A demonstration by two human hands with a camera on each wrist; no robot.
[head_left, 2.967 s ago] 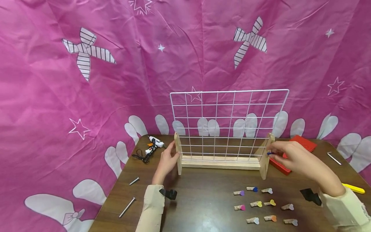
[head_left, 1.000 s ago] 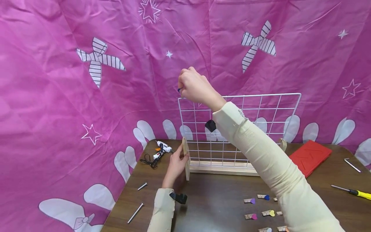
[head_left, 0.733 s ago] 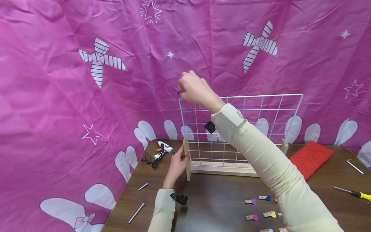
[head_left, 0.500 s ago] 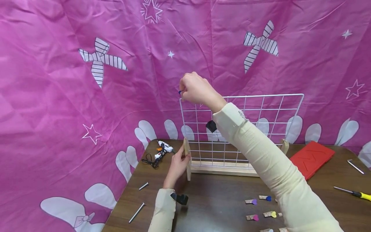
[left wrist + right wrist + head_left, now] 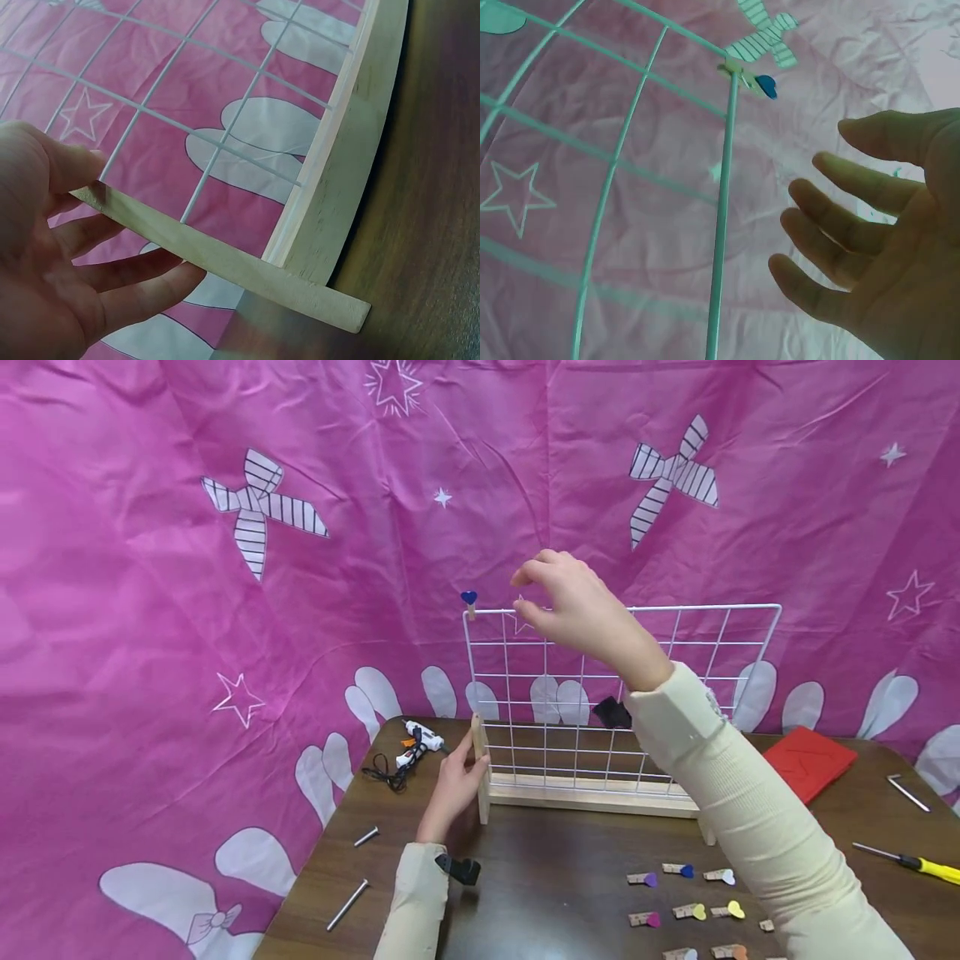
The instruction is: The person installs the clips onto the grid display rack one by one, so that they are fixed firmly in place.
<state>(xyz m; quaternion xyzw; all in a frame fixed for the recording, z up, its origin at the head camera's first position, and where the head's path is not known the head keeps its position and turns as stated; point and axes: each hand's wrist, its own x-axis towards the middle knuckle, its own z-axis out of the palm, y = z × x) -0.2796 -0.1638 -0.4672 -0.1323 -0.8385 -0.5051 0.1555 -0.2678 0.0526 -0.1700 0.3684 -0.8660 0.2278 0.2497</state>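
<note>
A white wire grid (image 5: 506,610) stands upright in a wooden base (image 5: 585,798). At the grid's top left corner, a small wooden clothespin with a blue heart (image 5: 468,599) is clipped to the wire; the right wrist view shows this blue-heart clothespin (image 5: 766,86) too. My right hand (image 5: 581,606) hovers to the right of it, fingers apart and holding nothing. Thumb and fingers of my left hand (image 5: 453,783) grip the left wooden side post (image 5: 483,802). In the left wrist view, the post (image 5: 225,251) passes between the thumb and fingers.
Several heart clothespins (image 5: 687,912) lie at the front right, partly hidden by my right sleeve. A glue gun (image 5: 425,737) with a black cord and two bolts (image 5: 347,906) lie left. A red case (image 5: 806,764), hex key (image 5: 909,793) and yellow-handled screwdriver (image 5: 937,869) lie right.
My right hand carried the blue-heart clothespin from the right post to the grid's top left corner, let it go there and drew back right. My left hand kept holding the left post.
</note>
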